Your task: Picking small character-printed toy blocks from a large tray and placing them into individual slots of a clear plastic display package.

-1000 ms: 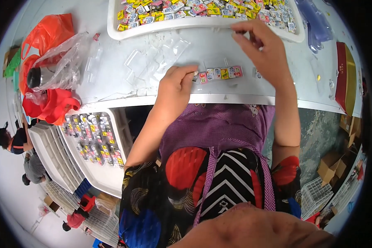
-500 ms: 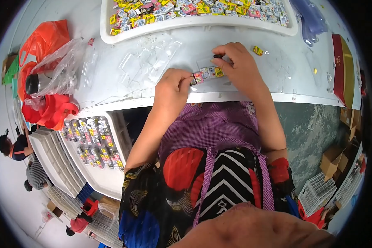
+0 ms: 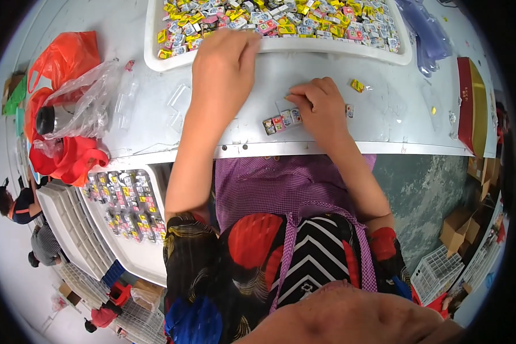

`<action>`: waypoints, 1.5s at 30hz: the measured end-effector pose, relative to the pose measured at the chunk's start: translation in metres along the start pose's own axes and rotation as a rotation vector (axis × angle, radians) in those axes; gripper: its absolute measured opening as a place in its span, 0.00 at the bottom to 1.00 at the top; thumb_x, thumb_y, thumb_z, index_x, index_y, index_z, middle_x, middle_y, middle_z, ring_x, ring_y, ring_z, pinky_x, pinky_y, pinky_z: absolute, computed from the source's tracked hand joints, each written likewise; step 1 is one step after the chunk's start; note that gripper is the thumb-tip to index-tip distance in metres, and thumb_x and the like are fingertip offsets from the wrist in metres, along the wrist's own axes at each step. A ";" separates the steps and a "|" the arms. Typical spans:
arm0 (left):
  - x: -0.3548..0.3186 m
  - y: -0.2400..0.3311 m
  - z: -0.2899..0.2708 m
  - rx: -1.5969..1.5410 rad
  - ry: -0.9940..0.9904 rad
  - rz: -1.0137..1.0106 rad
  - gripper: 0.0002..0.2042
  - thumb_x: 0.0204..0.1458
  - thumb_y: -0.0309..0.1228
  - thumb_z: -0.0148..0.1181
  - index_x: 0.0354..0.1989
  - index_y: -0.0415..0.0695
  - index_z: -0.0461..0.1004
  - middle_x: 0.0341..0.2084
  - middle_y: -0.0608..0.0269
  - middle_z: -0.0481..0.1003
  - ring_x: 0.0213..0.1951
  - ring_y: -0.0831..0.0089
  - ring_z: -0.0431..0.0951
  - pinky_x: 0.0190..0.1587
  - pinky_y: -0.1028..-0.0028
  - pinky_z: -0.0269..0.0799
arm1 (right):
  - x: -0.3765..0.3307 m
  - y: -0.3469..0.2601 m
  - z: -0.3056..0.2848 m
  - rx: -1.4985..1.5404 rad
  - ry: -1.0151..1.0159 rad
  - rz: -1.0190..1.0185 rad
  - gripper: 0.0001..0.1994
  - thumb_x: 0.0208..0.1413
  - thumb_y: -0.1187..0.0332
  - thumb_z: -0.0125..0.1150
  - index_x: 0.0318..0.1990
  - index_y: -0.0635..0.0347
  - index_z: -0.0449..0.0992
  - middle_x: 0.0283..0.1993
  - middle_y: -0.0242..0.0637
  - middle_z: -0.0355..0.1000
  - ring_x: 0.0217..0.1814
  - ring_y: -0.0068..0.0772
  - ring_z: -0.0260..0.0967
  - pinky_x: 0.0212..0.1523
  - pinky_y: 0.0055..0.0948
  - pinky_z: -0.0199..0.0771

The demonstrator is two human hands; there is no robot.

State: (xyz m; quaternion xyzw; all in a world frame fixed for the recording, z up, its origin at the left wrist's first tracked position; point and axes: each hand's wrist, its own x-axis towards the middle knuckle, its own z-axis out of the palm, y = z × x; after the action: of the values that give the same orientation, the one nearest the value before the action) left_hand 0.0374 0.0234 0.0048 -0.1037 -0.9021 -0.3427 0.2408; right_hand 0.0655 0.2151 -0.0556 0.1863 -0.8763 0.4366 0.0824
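Head view: your left hand [image 3: 223,60] is reaching, fingers curled loosely, over the white tray's [image 3: 155,34] rim at twelve o'clock. Your right hand [image 3: 321,106] is pinching a row of small sweets [image 3: 281,122] near the table edge [image 3: 304,150]; a nudge could be knocking them off.

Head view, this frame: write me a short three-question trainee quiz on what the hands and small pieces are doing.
1. True or false: the left hand is at the rim of the white tray of small colourful pieces.
2. What does the right hand touch?
A. the red box
B. the short row of small pieces on the table
C. the orange bag
3. Fill in: a loose ____ piece lies right of the right hand.

Key: 1 true; 2 B; 3 yellow.
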 end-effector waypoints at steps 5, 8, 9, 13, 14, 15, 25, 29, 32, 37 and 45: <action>0.058 0.034 -0.008 0.135 -0.335 -0.087 0.06 0.50 0.23 0.54 0.34 0.36 0.76 0.28 0.44 0.74 0.37 0.46 0.73 0.43 0.55 0.68 | 0.001 0.001 -0.002 -0.205 0.093 -0.106 0.07 0.43 0.73 0.67 0.27 0.57 0.73 0.32 0.36 0.67 0.38 0.44 0.63 0.42 0.40 0.62; 0.066 0.006 0.008 0.093 -0.153 0.005 0.06 0.49 0.23 0.54 0.31 0.37 0.77 0.30 0.44 0.74 0.39 0.47 0.73 0.45 0.56 0.68 | 0.001 -0.001 -0.004 -0.216 0.016 -0.068 0.08 0.44 0.72 0.65 0.29 0.56 0.70 0.35 0.36 0.66 0.41 0.45 0.62 0.44 0.41 0.58; 0.069 -0.003 0.013 0.094 -0.155 0.002 0.06 0.49 0.23 0.54 0.31 0.37 0.77 0.30 0.44 0.74 0.39 0.47 0.73 0.45 0.56 0.68 | 0.000 -0.002 -0.004 -0.215 0.014 -0.067 0.08 0.44 0.72 0.65 0.29 0.56 0.70 0.35 0.36 0.66 0.41 0.45 0.62 0.44 0.41 0.58; 0.088 -0.030 0.031 -0.050 -0.142 0.183 0.07 0.48 0.23 0.55 0.33 0.37 0.78 0.32 0.44 0.74 0.40 0.47 0.73 0.46 0.57 0.69 | -0.002 0.003 -0.003 -0.173 -0.009 -0.017 0.07 0.46 0.72 0.64 0.31 0.56 0.70 0.37 0.36 0.67 0.42 0.44 0.61 0.45 0.42 0.57; 0.091 -0.032 0.034 -0.086 -0.139 0.229 0.07 0.47 0.23 0.55 0.34 0.38 0.78 0.32 0.44 0.74 0.40 0.47 0.73 0.46 0.57 0.69 | -0.003 0.005 -0.003 -0.174 -0.007 -0.006 0.07 0.47 0.73 0.63 0.32 0.56 0.71 0.38 0.36 0.67 0.42 0.44 0.61 0.46 0.42 0.57; 0.093 -0.034 0.037 -0.087 -0.141 0.229 0.07 0.47 0.23 0.55 0.34 0.38 0.78 0.32 0.44 0.74 0.40 0.47 0.73 0.46 0.57 0.69 | -0.002 0.005 -0.002 -0.173 -0.006 -0.004 0.07 0.47 0.73 0.63 0.32 0.56 0.71 0.38 0.36 0.67 0.42 0.44 0.61 0.46 0.42 0.57; 0.090 -0.031 0.024 0.172 -0.117 0.076 0.05 0.49 0.24 0.57 0.33 0.37 0.74 0.31 0.44 0.73 0.36 0.48 0.73 0.41 0.59 0.70 | -0.001 0.011 -0.010 0.141 0.193 0.018 0.04 0.57 0.71 0.58 0.39 0.60 0.73 0.35 0.31 0.67 0.37 0.26 0.58 0.41 0.24 0.60; 0.087 -0.043 0.033 -0.019 -0.021 -0.056 0.06 0.53 0.26 0.57 0.35 0.37 0.72 0.26 0.46 0.73 0.30 0.50 0.73 0.35 0.62 0.70 | -0.003 0.016 -0.005 0.156 0.214 0.032 0.05 0.58 0.70 0.57 0.39 0.60 0.73 0.34 0.30 0.67 0.35 0.24 0.58 0.40 0.23 0.61; 0.093 -0.056 0.029 -0.206 -0.151 -0.346 0.08 0.54 0.27 0.57 0.40 0.38 0.72 0.24 0.48 0.73 0.27 0.51 0.72 0.33 0.65 0.69 | -0.003 0.016 -0.005 0.156 0.212 0.044 0.06 0.60 0.69 0.56 0.40 0.60 0.73 0.34 0.27 0.66 0.35 0.20 0.57 0.39 0.21 0.60; 0.091 -0.061 0.024 -0.326 -0.214 -0.008 0.08 0.53 0.28 0.57 0.39 0.40 0.76 0.30 0.46 0.74 0.35 0.52 0.74 0.39 0.62 0.70 | -0.005 0.012 -0.007 0.396 0.229 0.211 0.10 0.64 0.65 0.52 0.45 0.61 0.72 0.34 0.25 0.65 0.36 0.16 0.58 0.39 0.17 0.60; 0.107 -0.018 0.041 0.621 -0.315 0.016 0.09 0.50 0.25 0.51 0.33 0.35 0.78 0.37 0.41 0.73 0.43 0.48 0.72 0.49 0.60 0.69 | -0.005 0.014 -0.011 0.549 0.273 0.253 0.12 0.64 0.67 0.49 0.51 0.61 0.69 0.42 0.30 0.68 0.40 0.16 0.60 0.44 0.17 0.60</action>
State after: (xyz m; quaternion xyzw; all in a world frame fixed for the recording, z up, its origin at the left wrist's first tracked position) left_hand -0.0763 0.0396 0.0221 -0.0841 -0.9886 -0.0297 0.1211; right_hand 0.0641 0.2328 -0.0600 0.0309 -0.7231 0.6841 0.0908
